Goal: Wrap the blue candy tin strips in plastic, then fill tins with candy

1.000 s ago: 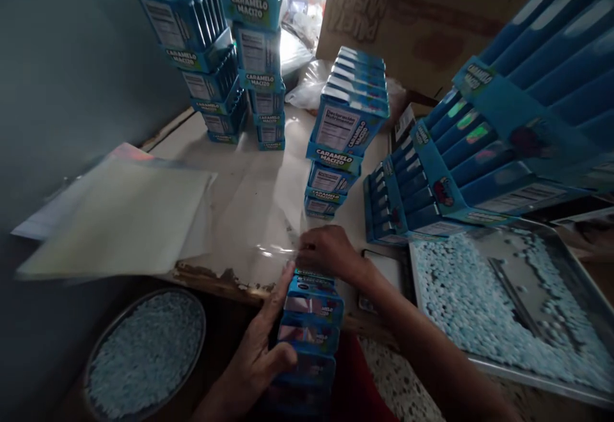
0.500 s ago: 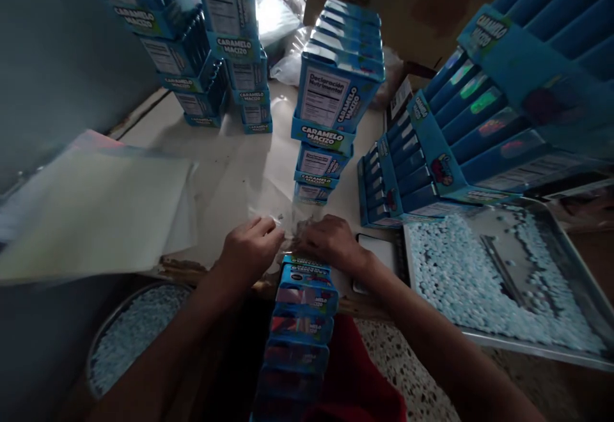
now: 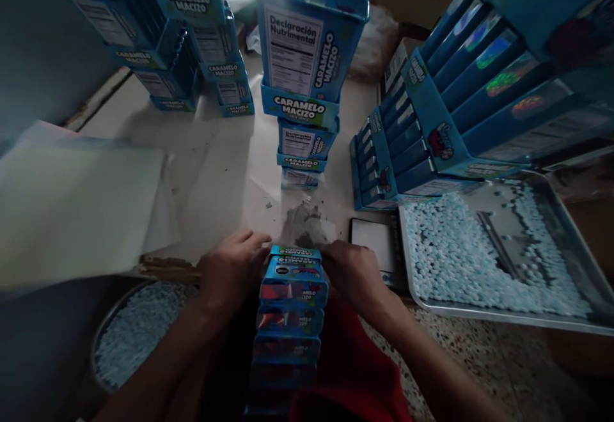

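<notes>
The left hand (image 3: pixel 231 272) and the right hand (image 3: pixel 357 273) are at the front edge of the table (image 3: pixel 204 166), one on each side of a row of blue boxes (image 3: pixel 290 316). The far end of this row is at the front edge – from there it runs toward the person, beside red cloth (image 3: pixel 355 351). The fingers of both hands are bent inward, close to the far end; their tips are partly hidden, so I cannot tell if they press or pinch something. A flat device with white top (image 3: pixel 373 243) lies near the right hand, and then a metal tray (image 3: pixel 480 314) with pale blue pieces (image 3: pixel 441 256), at the right corner. Farther back stands a middle stack of boxes (image 3: pixel 300 105) – well apart from the pale sheets (image 3: pixel 81 211) at the left edge.
</notes>
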`<state>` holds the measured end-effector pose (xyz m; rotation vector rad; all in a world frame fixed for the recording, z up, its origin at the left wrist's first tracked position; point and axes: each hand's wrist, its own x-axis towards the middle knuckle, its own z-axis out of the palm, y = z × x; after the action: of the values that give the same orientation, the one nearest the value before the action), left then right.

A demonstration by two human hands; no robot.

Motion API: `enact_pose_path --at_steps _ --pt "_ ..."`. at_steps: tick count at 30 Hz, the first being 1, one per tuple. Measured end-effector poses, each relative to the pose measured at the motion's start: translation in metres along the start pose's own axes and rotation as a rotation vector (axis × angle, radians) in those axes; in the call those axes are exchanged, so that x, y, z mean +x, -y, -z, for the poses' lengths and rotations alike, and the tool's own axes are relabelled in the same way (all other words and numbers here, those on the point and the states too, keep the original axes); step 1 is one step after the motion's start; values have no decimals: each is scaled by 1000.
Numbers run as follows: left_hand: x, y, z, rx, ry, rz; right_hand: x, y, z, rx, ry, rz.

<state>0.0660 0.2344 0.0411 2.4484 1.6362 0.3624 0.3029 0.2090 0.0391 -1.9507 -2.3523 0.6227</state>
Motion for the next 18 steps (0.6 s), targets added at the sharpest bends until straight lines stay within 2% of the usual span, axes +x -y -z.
enact_pose_path --at_steps 5,7,9,12,14,16,18 --pt "2 -6 24 -20 -174 63 -2 9 35 194 -83 -53" --pt "-10 -13 34 -56 -242 51 -16 17 47 283 -134 -43" --pt "-28 -22 44 -101 -295 70 -35 28 50 343 -285 -9" --pt "-49 -35 50 -196 -335 212 -59 46 45 344 -564 50" --pt "-55 -41 46 -204 -365 325 -67 55 35 302 -706 75" --pt "-57 -44 36 -165 -445 338 -71 59 23 245 -826 113" --pt "-60 -44 23 -138 -567 244 -76 55 10 201 -912 184"
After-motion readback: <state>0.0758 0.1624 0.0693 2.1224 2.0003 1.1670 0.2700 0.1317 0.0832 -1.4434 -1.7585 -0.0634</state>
